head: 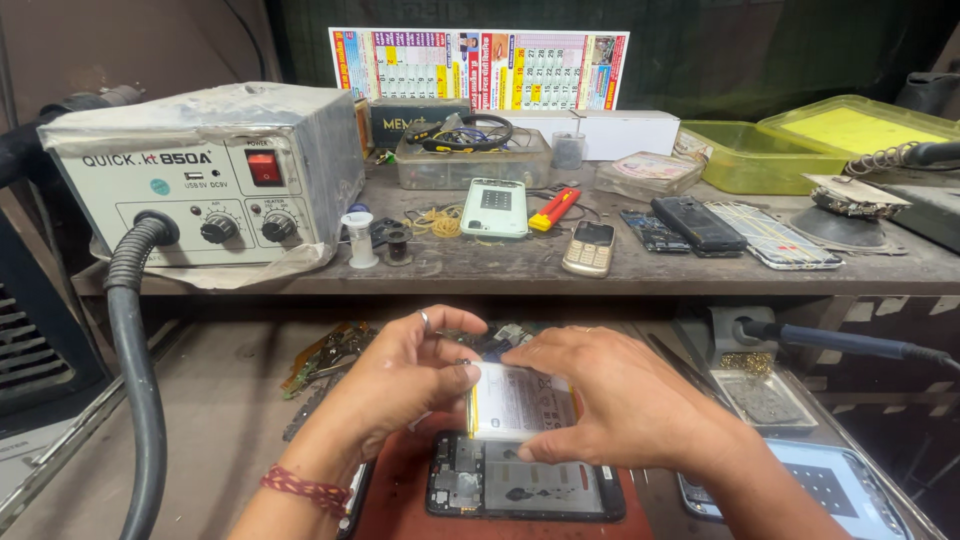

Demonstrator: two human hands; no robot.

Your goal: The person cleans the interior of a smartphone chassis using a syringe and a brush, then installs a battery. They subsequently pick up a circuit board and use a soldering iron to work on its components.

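Note:
My left hand (400, 380) and my right hand (620, 395) together hold a flat silver-white phone battery (515, 400) by its two ends, lifted and tilted above an opened black phone body (520, 490) with its inner parts bare. The phone lies on a red-brown mat (395, 500) on the lower work surface. A ring sits on one left finger and a red thread band wraps the left wrist.
A grey hot-air rework station (210, 175) with a thick black hose (135, 370) stands at the left of the shelf. Phones, circuit boards, a red cutter (553, 208), plastic boxes and a green tray (760, 155) line the shelf. A soldering iron (840, 342) rests at right.

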